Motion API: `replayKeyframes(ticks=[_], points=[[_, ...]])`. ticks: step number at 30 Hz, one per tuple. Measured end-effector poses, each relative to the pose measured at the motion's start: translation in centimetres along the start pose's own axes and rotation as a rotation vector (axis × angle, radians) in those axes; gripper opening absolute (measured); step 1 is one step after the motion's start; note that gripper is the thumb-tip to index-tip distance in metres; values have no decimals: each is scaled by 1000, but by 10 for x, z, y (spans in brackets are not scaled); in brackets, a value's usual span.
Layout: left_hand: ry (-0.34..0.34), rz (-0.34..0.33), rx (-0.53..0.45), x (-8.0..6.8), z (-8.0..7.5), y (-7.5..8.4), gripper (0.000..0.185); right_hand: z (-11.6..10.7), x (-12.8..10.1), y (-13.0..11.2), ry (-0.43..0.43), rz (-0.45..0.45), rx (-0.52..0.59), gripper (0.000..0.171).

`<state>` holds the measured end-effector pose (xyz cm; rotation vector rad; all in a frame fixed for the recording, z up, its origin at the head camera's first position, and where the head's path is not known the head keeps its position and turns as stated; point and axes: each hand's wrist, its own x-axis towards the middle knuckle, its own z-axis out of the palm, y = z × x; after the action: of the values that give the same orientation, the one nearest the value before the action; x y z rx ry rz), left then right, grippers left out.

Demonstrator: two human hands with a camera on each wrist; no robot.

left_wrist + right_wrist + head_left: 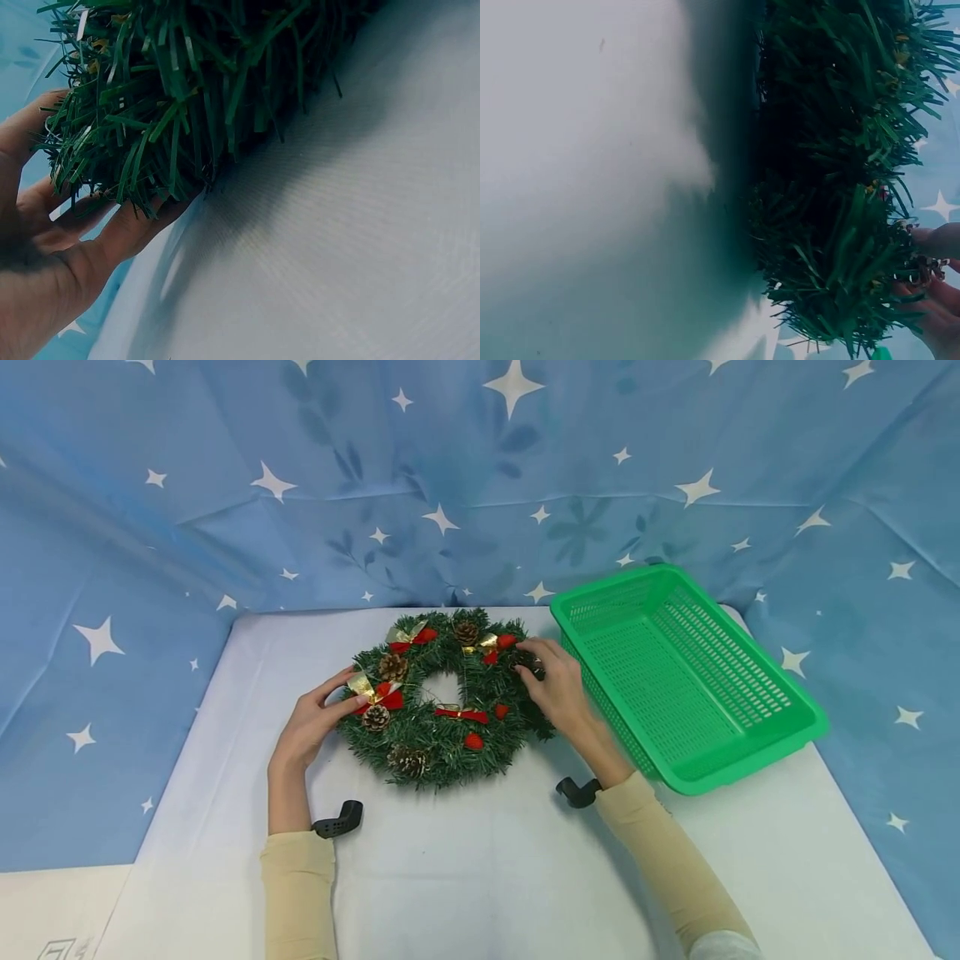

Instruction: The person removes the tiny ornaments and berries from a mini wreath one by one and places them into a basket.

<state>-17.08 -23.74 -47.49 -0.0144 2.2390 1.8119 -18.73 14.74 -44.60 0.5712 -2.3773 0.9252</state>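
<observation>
A green artificial wreath [442,702] with pine cones, red bows and gold ribbons lies flat on the white table [487,868]. My left hand [318,718] grips its left edge, thumb on top by a gold and red bow [377,692]. In the left wrist view the fingers [127,229] lie under the needles [187,82]. My right hand [553,683] is at the wreath's right side. Its fingertips pinch a small pine cone [529,662]. The right wrist view shows those fingers [939,300] around the cone [927,268] at the edge of the needles [832,187].
An empty green slotted basket [750,764] stands tilted at the right of the table, close to my right forearm. A blue star-printed cloth [480,485] hangs behind and at both sides. Black wrist camera mounts [341,818] sit just above the table.
</observation>
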Motion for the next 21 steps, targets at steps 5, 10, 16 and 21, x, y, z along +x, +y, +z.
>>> replayKeyframes(ticks=[5,10,16,21], points=[[4,-9,6,-1,0,1,69,-6,1,-2,9,-40,-1,31],[0,-16,-5,-1,1,1,73,-11,1,-4,15,-66,-12,32],[7,-13,2,-3,0,2,73,-16,3,-7,-12,-71,-17,32],[3,-14,1,-3,0,2,74,-23,8,-10,-26,-53,-2,29]])
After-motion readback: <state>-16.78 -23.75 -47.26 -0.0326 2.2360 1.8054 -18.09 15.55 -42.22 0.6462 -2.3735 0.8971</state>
